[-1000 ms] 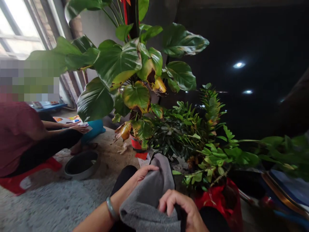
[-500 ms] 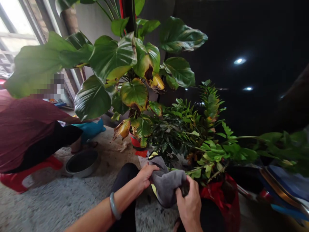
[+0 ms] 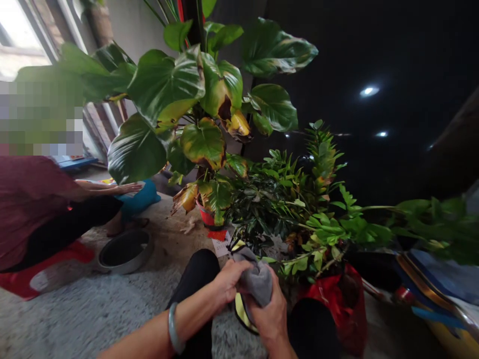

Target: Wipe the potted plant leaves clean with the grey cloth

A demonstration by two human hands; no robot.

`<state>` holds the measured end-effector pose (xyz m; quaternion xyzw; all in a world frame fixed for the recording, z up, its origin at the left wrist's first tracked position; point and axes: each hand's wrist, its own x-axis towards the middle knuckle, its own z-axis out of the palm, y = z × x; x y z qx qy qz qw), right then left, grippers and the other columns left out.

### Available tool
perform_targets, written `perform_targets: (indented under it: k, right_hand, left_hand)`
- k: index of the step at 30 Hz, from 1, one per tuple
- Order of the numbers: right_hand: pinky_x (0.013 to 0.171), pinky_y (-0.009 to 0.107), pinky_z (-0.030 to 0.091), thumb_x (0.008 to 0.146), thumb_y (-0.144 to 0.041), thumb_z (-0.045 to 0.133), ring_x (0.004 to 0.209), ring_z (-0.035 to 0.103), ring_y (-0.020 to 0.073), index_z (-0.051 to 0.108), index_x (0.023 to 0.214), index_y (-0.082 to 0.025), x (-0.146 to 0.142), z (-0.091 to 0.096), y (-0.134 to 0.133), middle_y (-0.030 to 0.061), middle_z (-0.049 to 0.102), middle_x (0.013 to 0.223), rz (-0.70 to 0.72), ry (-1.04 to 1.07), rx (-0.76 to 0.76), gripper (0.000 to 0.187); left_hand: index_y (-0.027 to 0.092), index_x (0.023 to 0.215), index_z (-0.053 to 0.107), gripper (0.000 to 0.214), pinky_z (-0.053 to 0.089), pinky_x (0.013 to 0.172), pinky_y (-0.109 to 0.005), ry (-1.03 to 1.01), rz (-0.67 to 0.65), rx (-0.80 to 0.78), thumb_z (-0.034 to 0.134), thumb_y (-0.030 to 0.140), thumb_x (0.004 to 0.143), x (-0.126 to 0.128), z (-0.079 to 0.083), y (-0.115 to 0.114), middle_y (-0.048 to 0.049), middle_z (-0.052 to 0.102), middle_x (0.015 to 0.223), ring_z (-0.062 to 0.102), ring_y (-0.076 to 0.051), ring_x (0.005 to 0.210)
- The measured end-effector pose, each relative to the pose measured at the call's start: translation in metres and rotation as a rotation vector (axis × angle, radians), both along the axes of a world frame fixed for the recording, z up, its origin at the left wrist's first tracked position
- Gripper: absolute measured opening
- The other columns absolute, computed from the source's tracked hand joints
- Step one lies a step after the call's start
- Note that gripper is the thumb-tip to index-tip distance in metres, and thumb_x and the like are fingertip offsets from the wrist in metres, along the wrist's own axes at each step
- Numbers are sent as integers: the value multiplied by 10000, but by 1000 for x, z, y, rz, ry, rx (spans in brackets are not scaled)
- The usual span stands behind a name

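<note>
A bunched grey cloth (image 3: 257, 281) with yellow patches and dark edging is between my two hands, above the concrete floor. My left hand (image 3: 232, 280), below a pale bangle (image 3: 174, 326) on the wrist, is closed around its left side. My right hand (image 3: 272, 309) wraps the lower right of the bunch, with its fingers partly hidden behind the cloth. A yellow strip (image 3: 243, 311) of the same piece hangs below between my hands. The cloth is held between my knees, in front of the plants.
A large-leaved plant (image 3: 204, 142) in a red pot (image 3: 205, 214) stands ahead, with smaller leafy plants (image 3: 262, 194) beside it. A red bag (image 3: 348, 304) is by my right knee. To the left, a person (image 3: 41, 199) sits on a red stool (image 3: 48, 269) near a grey basin (image 3: 127, 252).
My right hand has moved left and closed in on the cloth, which is now bunched tighter. The seated person's arm has shifted over the blue bag.
</note>
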<state>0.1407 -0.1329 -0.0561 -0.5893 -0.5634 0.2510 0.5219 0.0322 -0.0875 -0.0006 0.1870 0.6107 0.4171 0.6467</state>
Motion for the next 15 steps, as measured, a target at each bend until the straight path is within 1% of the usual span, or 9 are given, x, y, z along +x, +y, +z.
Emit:
perform_targets:
  k: [3,4,5,7,8,9,10,12,15]
  right_hand:
    - [747,330,494,484,-294,664,780,651,260,675,907,-196,9,27,4,54,722,810,66,237,-304,434]
    - [729,329,491,460,-284,667,749,644,257,686,848,-192,14,35,4,43,720,766,81,309,-372,399]
    - [716,332,489,442,-281,673,732,636,258,691,804,-186,18,43,3,38,717,742,86,381,-429,375]
    - [680,340,489,427,-297,690,705,628,261,689,751,-179,25,54,0,33,710,701,65,527,-532,345]
    - [672,344,489,425,-309,703,703,629,264,686,738,-180,27,56,-2,31,707,688,55,600,-574,340]
    - [672,350,491,424,-323,719,708,632,268,681,730,-183,28,56,-4,29,704,677,53,669,-617,339]
    - [685,358,493,421,-336,738,724,639,275,676,729,-186,29,55,-6,29,704,672,58,736,-664,348]
    - [736,376,493,415,-362,772,785,651,293,671,745,-184,26,49,-8,37,707,678,77,845,-734,388]
    - [802,394,486,446,-444,788,862,655,308,678,785,-165,13,34,-10,60,716,707,51,872,-754,453]
  left_hand:
    - [215,1059,521,519,409,508,-248,124,-22,102,674,230,564,-18,9,12,-19,598,899,547,-176,729]
    - [221,1096,522,573,401,513,-239,153,-78,151,690,258,549,-25,11,16,-34,588,978,540,-176,767]
    - [217,1105,539,591,399,524,-237,165,-170,204,700,298,542,-32,11,20,-44,579,1021,533,-179,798]
    - [196,1052,605,548,405,562,-247,154,-396,299,696,401,552,-42,8,25,-49,593,988,528,-193,831]
    - [191,1001,634,507,409,596,-255,149,-477,337,690,435,560,-45,5,27,-40,606,939,527,-197,839]
    - [188,945,652,462,410,637,-262,163,-523,370,684,453,568,-47,2,28,-28,614,889,527,-197,844]
    - [187,886,657,411,406,674,-268,193,-538,397,675,462,581,-47,-2,28,-15,617,842,526,-194,838]
    - [186,759,634,307,393,703,-274,273,-512,437,628,465,631,-44,-10,29,8,596,735,516,-182,791]
    - [198,611,555,243,385,662,-271,409,-390,505,550,422,703,-28,-22,27,30,512,596,478,-166,688]
